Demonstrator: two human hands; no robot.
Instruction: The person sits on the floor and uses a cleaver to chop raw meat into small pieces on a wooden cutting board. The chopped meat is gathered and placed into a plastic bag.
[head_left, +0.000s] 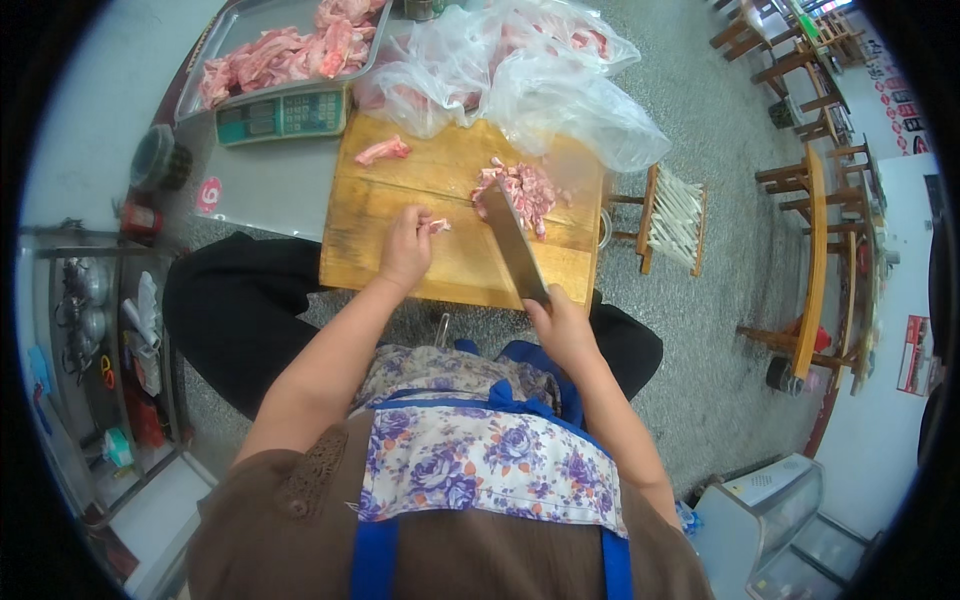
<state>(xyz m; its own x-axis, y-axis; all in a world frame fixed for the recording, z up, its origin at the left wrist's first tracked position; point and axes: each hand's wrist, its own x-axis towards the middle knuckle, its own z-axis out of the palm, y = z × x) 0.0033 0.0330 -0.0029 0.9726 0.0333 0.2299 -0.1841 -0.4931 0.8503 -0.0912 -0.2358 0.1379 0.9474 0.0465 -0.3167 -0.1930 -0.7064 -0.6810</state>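
Note:
My right hand (562, 327) grips the handle of a broad cleaver (513, 244), whose blade slants up and left over the wooden cutting board (360, 259). The blade's far end meets a heap of chopped raw meat (529, 193) on the right half of the board. Between the fingertips of my left hand (406, 247) is a small piece of raw meat (439, 225), held low over the board. A longer strip of raw meat (383, 151) lies by itself near the board's far left corner.
Clear plastic bags (577, 97) with raw meat overlap the board's far edge. Left of them are a digital scale (281, 116) and a metal tray (259, 95) heaped with meat. A woven-seat stool (675, 217) stands at the right; a shelf rack (112, 375) is on the left.

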